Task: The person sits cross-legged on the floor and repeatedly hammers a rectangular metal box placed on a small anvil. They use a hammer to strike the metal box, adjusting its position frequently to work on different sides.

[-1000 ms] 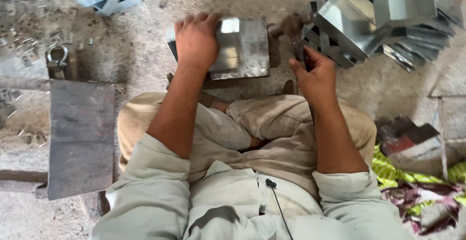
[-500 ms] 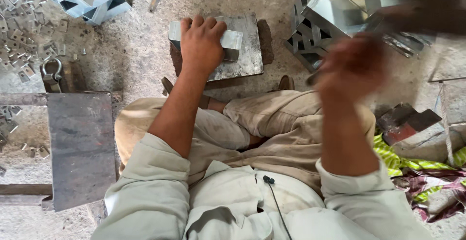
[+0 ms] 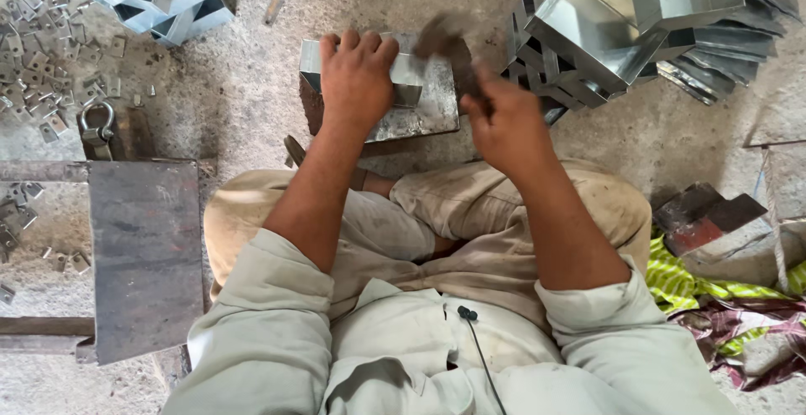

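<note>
A small folded sheet-metal piece [image 3: 403,75] sits on a steel block [image 3: 424,113] on the floor, just above the frame's centre. My left hand [image 3: 357,79] lies flat over the piece, fingers curled over its far edge, pressing it down. My right hand [image 3: 504,125], just right of the block, is closed around a hammer [image 3: 449,46], whose blurred head is above the piece. Stacked metal boxes [image 3: 621,20] fill the upper right; small brackets [image 3: 50,54] scatter the upper left.
</note>
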